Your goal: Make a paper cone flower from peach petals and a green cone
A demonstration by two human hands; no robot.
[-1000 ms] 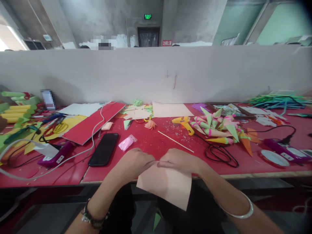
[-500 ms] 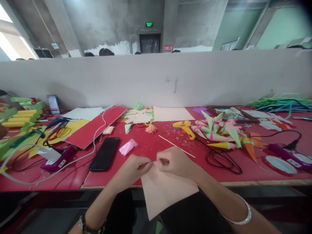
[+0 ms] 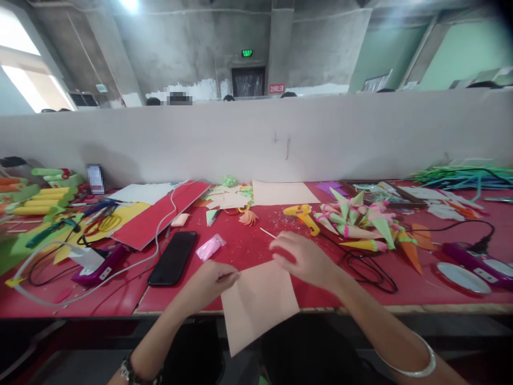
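A pale peach sheet of paper [image 3: 260, 305] hangs over the table's front edge, tilted toward me. My left hand [image 3: 212, 280] pinches its upper left corner between thumb and fingers. Just above the sheet's upper right corner is my right hand [image 3: 298, 259], its fingers curved and slightly apart, with nothing seen gripped. A thin pale stick [image 3: 267, 233] lies on the red table, mostly covered by the right hand; whether the fingers touch it is hidden. Beyond that hand rest a yellow glue gun [image 3: 303, 218] and an orange-peach paper swirl [image 3: 248, 217].
A black phone [image 3: 173, 259] and a small pink packet [image 3: 210, 247] lie left of the hands. Green and pink paper cones [image 3: 360, 219] are heaped at right, by a black cord [image 3: 371, 272] and white dish [image 3: 463, 278]. A pale partition [image 3: 240, 139] stands behind.
My right hand has let go of the paper's top edge and moved right and slightly up, over the stick. The left hand and the sheet have shifted slightly left and down.
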